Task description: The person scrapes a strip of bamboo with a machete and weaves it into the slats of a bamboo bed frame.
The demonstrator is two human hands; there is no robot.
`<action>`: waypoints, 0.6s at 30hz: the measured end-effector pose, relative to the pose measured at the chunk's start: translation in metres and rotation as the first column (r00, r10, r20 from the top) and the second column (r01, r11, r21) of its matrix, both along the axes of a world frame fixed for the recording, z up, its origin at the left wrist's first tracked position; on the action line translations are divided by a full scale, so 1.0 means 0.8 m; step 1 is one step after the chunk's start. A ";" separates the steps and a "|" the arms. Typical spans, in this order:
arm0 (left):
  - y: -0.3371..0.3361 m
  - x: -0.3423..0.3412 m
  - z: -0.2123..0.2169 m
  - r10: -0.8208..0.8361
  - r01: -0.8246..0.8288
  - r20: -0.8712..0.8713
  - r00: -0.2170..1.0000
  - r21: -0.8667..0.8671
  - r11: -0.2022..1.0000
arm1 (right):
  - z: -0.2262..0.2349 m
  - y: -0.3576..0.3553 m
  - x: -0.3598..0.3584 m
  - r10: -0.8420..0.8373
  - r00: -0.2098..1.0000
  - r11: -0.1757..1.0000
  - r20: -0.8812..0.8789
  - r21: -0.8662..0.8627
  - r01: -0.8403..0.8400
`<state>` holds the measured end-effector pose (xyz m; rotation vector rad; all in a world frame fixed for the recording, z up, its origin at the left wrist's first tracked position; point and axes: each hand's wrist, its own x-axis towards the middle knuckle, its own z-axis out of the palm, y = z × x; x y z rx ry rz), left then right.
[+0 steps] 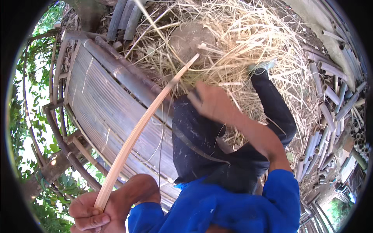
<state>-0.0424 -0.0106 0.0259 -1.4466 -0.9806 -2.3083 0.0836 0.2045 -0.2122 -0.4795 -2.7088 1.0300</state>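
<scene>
My left hand point(95, 211) is closed round the lower end of a long bamboo strip point(136, 130), pale and slightly curved. The strip slants up and to the right, its far tip over the shavings and a dark mark on it near that tip. My right hand point(213, 101) is over my dark trouser leg, beside the strip's upper part and apart from it. Its fingers are curled round something with a dark edge, too blurred by motion to name. Thin strands hang beside the strip.
A slatted bamboo bench point(105, 97) stands at the left. Loose pale shavings point(268, 35) lie heaped ahead, around a round brown block point(190, 40). My foot point(261, 68) rests among them. Cut bamboo pieces point(330, 93) are piled on the right; green leaves point(42, 155) show beyond the bench.
</scene>
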 end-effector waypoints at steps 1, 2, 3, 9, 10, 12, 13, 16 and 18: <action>0.008 0.001 -0.001 -0.007 0.007 -0.002 1.000 0.019 1.000 | 0.000 -0.014 0.002 0.009 0.993 0.998 -0.116 -0.065 -0.016; 0.016 0.002 -0.001 0.045 -0.045 -0.038 0.998 -0.011 0.999 | -0.011 -0.016 0.002 0.066 0.973 0.997 -0.222 -0.030 -0.074; 0.022 0.003 -0.001 0.096 -0.099 -0.075 0.993 -0.038 0.994 | -0.023 -0.017 0.002 0.126 0.938 0.992 -0.323 0.012 -0.129; 0.043 0.006 -0.010 0.210 -0.200 -0.124 0.970 0.092 0.976 | -0.127 0.051 -0.013 -0.186 0.936 0.982 0.300 0.031 0.185; 0.039 0.002 -0.012 0.221 -0.209 -0.125 0.967 0.100 0.973 | -0.099 0.039 -0.010 -0.141 0.965 0.981 0.220 -0.104 0.167; 0.048 -0.001 -0.010 0.238 -0.221 -0.110 0.965 0.146 0.964 | -0.104 0.037 -0.010 -0.108 0.993 0.994 0.037 -0.027 0.109; 0.048 -0.003 -0.006 0.242 -0.225 -0.099 0.965 0.153 0.962 | -0.112 0.026 -0.006 -0.065 0.989 0.997 -0.136 0.020 0.069; 0.055 -0.007 -0.001 0.249 -0.233 -0.145 0.958 0.114 0.966 | -0.211 0.096 -0.015 -0.245 0.875 0.940 0.417 -0.117 0.319; 0.039 -0.013 0.005 0.381 -0.369 -0.198 0.903 0.097 0.924 | -0.217 0.102 -0.033 -0.225 0.888 0.962 0.401 -0.054 0.268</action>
